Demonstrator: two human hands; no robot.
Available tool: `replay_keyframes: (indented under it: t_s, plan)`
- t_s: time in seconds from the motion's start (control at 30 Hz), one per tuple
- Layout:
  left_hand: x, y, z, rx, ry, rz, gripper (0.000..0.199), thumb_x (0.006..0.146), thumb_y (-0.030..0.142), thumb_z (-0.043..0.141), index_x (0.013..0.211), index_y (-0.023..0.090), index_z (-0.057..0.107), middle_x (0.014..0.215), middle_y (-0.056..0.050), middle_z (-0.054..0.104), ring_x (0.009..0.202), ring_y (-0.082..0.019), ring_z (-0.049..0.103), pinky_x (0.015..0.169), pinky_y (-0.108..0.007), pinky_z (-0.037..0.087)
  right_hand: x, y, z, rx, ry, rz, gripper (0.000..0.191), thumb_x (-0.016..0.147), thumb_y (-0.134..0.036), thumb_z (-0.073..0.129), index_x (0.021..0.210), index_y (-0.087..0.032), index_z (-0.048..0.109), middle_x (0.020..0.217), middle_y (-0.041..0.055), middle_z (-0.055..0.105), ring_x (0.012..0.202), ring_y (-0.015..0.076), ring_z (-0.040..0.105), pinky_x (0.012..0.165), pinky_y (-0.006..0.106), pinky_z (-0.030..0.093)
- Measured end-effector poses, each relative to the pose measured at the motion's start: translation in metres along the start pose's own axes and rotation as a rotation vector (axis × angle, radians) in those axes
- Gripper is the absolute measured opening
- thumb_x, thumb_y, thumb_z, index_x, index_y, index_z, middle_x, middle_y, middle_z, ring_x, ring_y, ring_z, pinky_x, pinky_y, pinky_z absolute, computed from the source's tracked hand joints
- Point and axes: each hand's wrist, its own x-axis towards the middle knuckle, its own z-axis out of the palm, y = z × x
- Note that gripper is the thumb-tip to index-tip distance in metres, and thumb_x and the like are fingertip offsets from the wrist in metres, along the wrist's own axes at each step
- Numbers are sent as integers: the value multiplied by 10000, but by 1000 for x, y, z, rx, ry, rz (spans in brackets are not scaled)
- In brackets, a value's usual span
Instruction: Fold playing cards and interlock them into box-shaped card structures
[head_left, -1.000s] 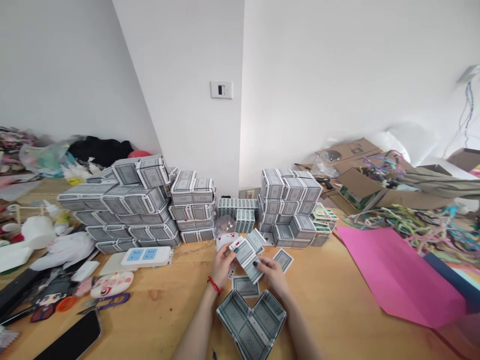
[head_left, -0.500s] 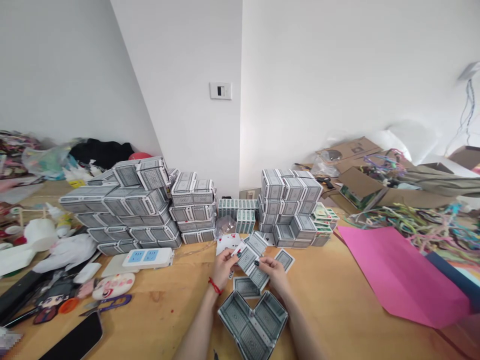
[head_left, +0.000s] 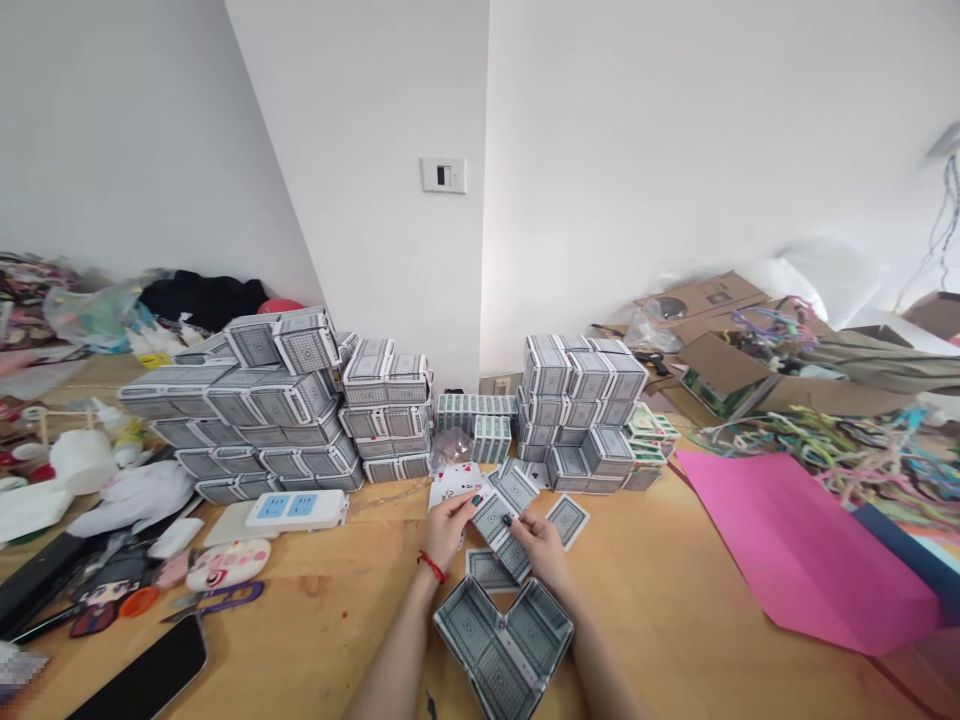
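Note:
Between both hands is a joined piece of playing cards [head_left: 492, 518], patterned backs up. My left hand [head_left: 450, 528], with a red string bracelet, pinches its upper left edge. My right hand [head_left: 541, 545] grips its right side, thumb on top. Just below, near my forearms, a heart-shaped open box made of cards [head_left: 480, 650] rests on the table. One loose card [head_left: 487, 570] lies partly under the held piece, and another card [head_left: 568, 521] lies right of my right hand. Face-up cards [head_left: 454, 483] are spread beyond my left hand.
Stacked card blocks [head_left: 262, 400] stand at the left, with more stacks [head_left: 581, 410] at the right. A power strip [head_left: 296, 508], scissors [head_left: 225, 597] and a phone [head_left: 150, 675] lie on the left. Pink paper [head_left: 795, 550] and a heap of coloured cords [head_left: 825, 450] lie right.
The hands and the held cards stay nearly in place; my right thumb has shifted slightly left and up along the piece. The view has moved a little.

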Motion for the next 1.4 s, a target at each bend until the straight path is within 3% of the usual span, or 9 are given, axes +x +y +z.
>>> replay_keyframes:
  t_s: [0.2,0.4,0.7,1.17,1.3,1.4]
  plan:
    - [0,5,-6,108,14,20,203,640,288,616,778,164,699,847,-75,692,819,-221,611,762,-331,461,3,8,-5,-219,67,-43,388,582,-553,617,586,-178,515,456,-42,497,420,120,479,412,227,345]
    - [-1,6,-8,223,-46,62,255,669,330,584,814,150,693,858,-74,692,789,-207,613,740,-319,469,3,7,-6,-323,96,-38,436,582,-590,579,564,-161,504,436,-45,456,430,104,445,404,208,291]
    - [-1,5,-8,241,-63,69,240,669,310,581,811,154,696,821,-68,697,779,-201,609,733,-303,461,-1,-2,0,-186,8,74,423,556,-579,599,584,-176,471,468,-40,495,420,127,495,421,237,357]
    - [-2,6,-9,260,-86,86,236,686,301,567,838,168,690,875,-72,689,822,-202,609,788,-327,452,6,10,-8,-417,106,-109,448,608,-571,550,483,-190,350,447,-77,256,421,59,226,406,204,172]
    - [-1,4,-5,202,-75,72,279,697,301,557,917,167,663,981,-74,661,924,-202,584,858,-338,422,7,10,-5,-437,122,-173,431,648,-551,519,493,-196,330,477,-71,247,448,67,224,420,205,178]
    - [-1,2,-3,192,-126,66,284,712,313,543,911,147,657,961,-76,667,892,-201,592,822,-337,442,7,10,-4,-435,126,-194,422,652,-556,513,506,-194,351,485,-68,264,457,72,239,427,207,191]
